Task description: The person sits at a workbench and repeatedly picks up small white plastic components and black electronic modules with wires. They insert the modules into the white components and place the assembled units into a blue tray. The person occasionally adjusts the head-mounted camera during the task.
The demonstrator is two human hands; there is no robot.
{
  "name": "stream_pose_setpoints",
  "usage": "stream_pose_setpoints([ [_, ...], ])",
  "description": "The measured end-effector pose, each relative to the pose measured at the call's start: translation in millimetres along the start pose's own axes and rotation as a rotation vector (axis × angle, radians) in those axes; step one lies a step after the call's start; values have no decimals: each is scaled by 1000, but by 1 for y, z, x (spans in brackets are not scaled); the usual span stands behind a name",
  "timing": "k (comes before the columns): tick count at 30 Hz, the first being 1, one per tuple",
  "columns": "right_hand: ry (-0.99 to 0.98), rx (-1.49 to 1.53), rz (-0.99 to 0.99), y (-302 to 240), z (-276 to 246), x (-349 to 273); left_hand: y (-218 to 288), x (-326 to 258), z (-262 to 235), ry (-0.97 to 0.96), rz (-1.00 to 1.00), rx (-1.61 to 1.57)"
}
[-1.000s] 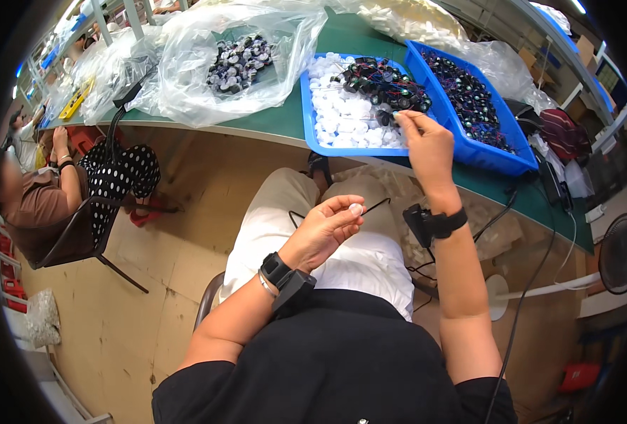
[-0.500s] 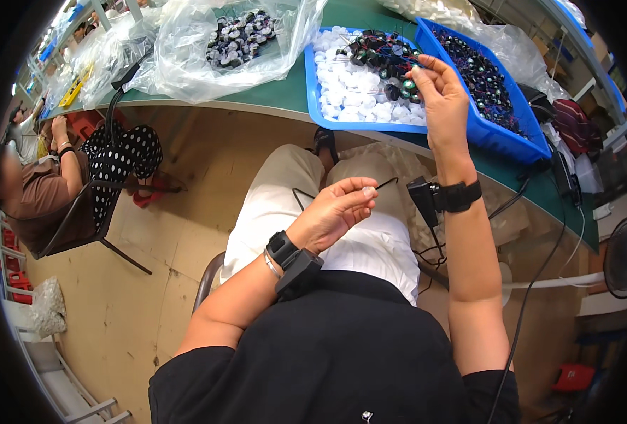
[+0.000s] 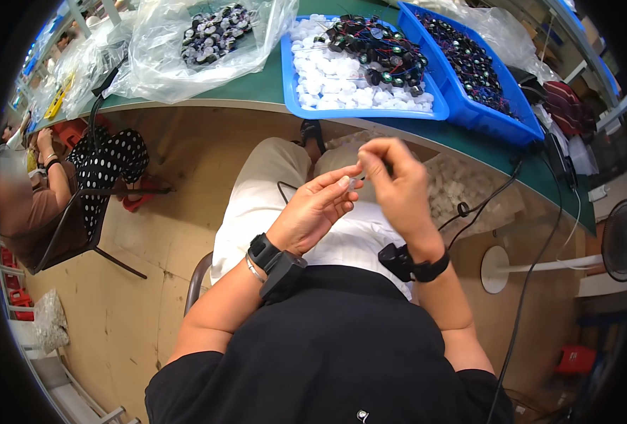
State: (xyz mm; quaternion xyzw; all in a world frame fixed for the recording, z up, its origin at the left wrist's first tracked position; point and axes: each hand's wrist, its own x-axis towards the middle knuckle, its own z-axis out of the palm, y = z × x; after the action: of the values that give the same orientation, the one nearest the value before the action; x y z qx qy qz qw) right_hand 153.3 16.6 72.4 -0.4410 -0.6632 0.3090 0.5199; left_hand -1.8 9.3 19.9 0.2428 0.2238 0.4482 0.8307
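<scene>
While left hand (image 3: 309, 215) pinches translucent piece (image 3: 353, 185), right hand (image 3: 401, 192) just beside it, grip unclear.

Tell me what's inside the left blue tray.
The left blue tray holds small white pieces, with dark wired parts heaped toward its back and right. What lies beneath that heap is covered, as is the tray's bottom.
</scene>
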Motion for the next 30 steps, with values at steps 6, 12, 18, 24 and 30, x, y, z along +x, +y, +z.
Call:
stream_pose_setpoints([
  [6, 9, -238, -151, 32, 15, -37, -8, 4, -11, 26, 11, -66],
  [12, -20, -368, -116, 35, 11, -42, -10, 1, -14, 44, -21, -82],
  [18, 17, -498, -231, 32, 10, -40, -11, 1, -19, 42, -18, -122],
  [24, 62, -401, -156, 25, 11, -43, -8, -1, -21, 52, -23, -123],
  [30, 35, -426, -245, 28, 13, -44, -8, -3, -20, 63, -92, -144],
])
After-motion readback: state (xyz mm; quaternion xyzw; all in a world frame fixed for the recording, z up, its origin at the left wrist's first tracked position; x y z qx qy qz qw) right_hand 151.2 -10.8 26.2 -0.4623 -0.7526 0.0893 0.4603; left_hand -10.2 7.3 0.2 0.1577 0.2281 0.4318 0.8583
